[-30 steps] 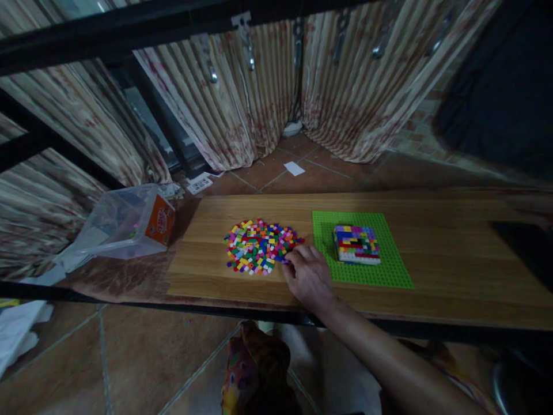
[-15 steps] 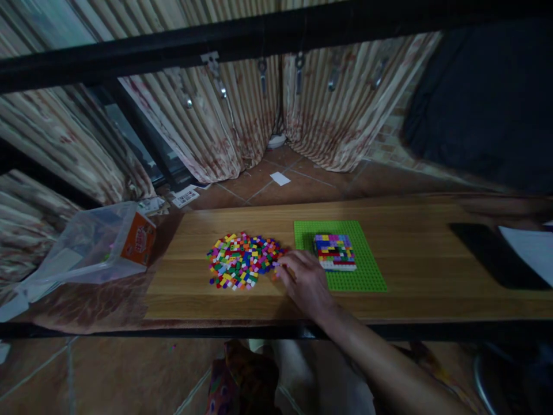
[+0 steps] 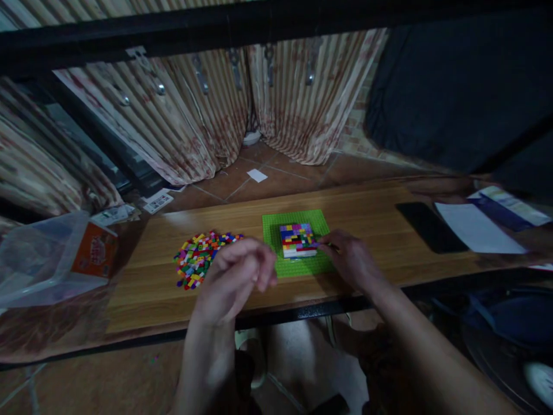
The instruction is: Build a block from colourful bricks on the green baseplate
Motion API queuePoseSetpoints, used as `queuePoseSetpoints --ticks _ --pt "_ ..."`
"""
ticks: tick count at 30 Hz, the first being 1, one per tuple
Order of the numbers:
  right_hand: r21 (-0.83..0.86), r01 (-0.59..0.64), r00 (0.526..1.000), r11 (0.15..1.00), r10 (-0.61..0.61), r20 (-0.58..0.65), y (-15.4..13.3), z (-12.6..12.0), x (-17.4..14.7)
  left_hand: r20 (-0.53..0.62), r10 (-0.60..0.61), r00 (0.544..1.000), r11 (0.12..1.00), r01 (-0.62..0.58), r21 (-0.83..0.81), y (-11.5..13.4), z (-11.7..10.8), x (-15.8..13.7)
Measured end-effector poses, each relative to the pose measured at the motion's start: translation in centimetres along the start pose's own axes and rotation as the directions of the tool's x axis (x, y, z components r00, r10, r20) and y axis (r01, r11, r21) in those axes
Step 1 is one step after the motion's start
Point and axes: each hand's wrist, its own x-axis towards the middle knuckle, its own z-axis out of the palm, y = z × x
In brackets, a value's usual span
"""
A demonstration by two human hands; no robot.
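A square stack of coloured toy bricks (image 3: 298, 237), with a white lower edge, sits on a green studded baseplate (image 3: 302, 268) on the wooden board. At the stack's right edge my right hand (image 3: 352, 259) pinches a small purple brick (image 3: 318, 244), partly hidden by the fingertips. Whether that brick is seated on the stack I cannot tell. My left hand (image 3: 239, 276) is raised nearer to the camera, left of the baseplate, its fingers loosely bent and somewhat blurred. No object shows in it. It hides part of the loose brick pile (image 3: 196, 259).
A clear plastic tub (image 3: 47, 276) with an orange label stands at the left. To the right lie a dark flat panel (image 3: 427, 227) and a white sheet (image 3: 477, 227). A dark bar (image 3: 298, 311) runs along the board's near edge.
My right hand has moved from the pile's right side to the stack's right edge with the small brick. My left hand has come into view. The camera has turned right.
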Motion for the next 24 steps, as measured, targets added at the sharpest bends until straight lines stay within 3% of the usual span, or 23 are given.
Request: queuePoseSetpoints --ticks 7,14,24 --pt "-0.030 0.057 0.996 0.998 -0.055 0.066 0.3 0.6 0.7 -0.222 -0.119 0.968 0.985 0.144 0.099 -5.9 2.9 3.8" --pt "0.065 -0.031 0.999 0.997 0.030 0.022 0.5 1.2 1.1 -0.179 -0.178 0.968 0.958 0.212 0.195 -7.6 3.6 3.8" --pt "0.324 -0.220 0.976 0.920 0.208 0.070 1.0 1.5 1.2 -0.159 -0.124 0.979 0.949 0.164 0.268 -8.8 3.4 4.0"
